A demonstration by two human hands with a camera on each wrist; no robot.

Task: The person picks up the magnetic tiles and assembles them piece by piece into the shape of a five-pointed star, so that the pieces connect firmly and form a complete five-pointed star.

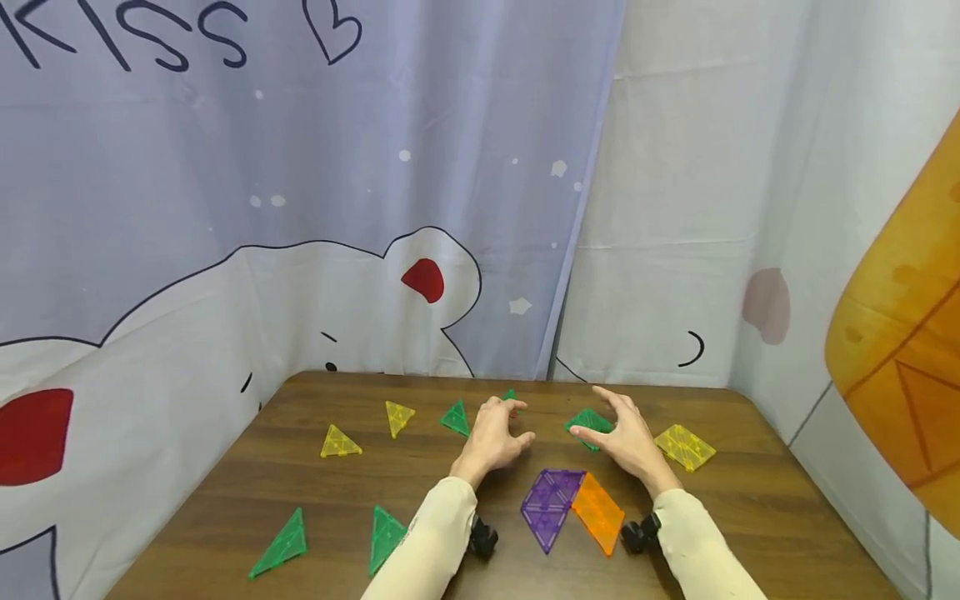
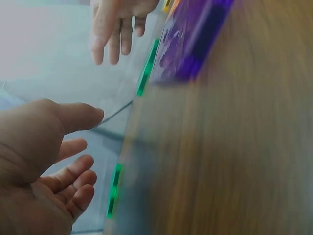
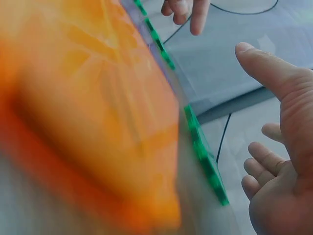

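Note:
Both hands are held out over the wooden table, fingers loosely spread and nothing between them. My left hand [image 1: 491, 440] is beside a small green triangle tile [image 1: 509, 395], partly hidden behind its fingers. Near the thumb of my right hand [image 1: 626, 440] is a green tile piece [image 1: 588, 421], overlapped by that hand in the head view. Between the forearms lie translucent purple tiles [image 1: 551, 504], edge to edge with an orange tile [image 1: 598, 512]. In the wrist views, the purple tiles [image 2: 188, 44] and the orange tile [image 3: 107, 107] loom blurred in the foreground.
Yellow triangles [image 1: 340, 442] and another green triangle [image 1: 455, 418] lie at the back left. Larger green triangles [image 1: 285, 546] are at the front left, one partly behind the left sleeve. A yellow piece [image 1: 685, 447] is at the right. A printed curtain [image 1: 450, 167] hangs behind the table.

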